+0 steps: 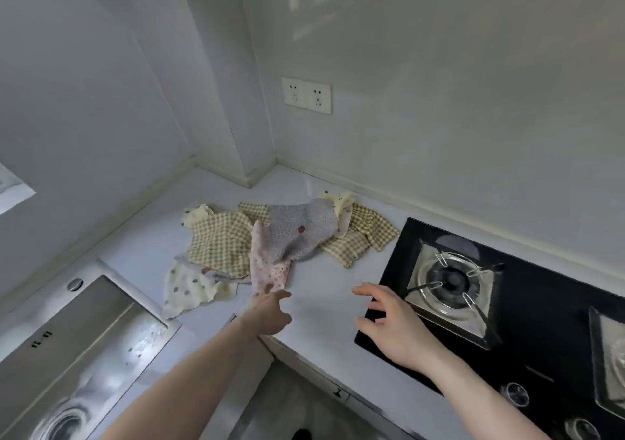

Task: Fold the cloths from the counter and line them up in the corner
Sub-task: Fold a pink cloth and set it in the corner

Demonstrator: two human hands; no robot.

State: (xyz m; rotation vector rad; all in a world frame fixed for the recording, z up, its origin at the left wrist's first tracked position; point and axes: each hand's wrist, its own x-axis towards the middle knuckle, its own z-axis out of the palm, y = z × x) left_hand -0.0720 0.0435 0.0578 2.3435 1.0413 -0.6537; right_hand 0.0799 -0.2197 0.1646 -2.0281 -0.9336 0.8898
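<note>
A loose pile of cloths lies on the white counter [314, 304] near the corner. A grey dotted cloth [301, 233] lies on top, with a pink dotted cloth [267, 267] below it and checked yellow cloths [220, 243] on both sides. A cream cloth with grey spots [189, 291] sticks out at the front left. My left hand [269, 311] reaches out with straight fingers, its fingertips at the near edge of the pink cloth. My right hand [389, 324] hovers open over the counter beside the hob, holding nothing.
A black glass gas hob [527, 331] with metal burners fills the right side. A steel sink [77, 355] lies at the left. Two wall sockets [306, 94] sit above the corner. The counter's front edge runs below my hands.
</note>
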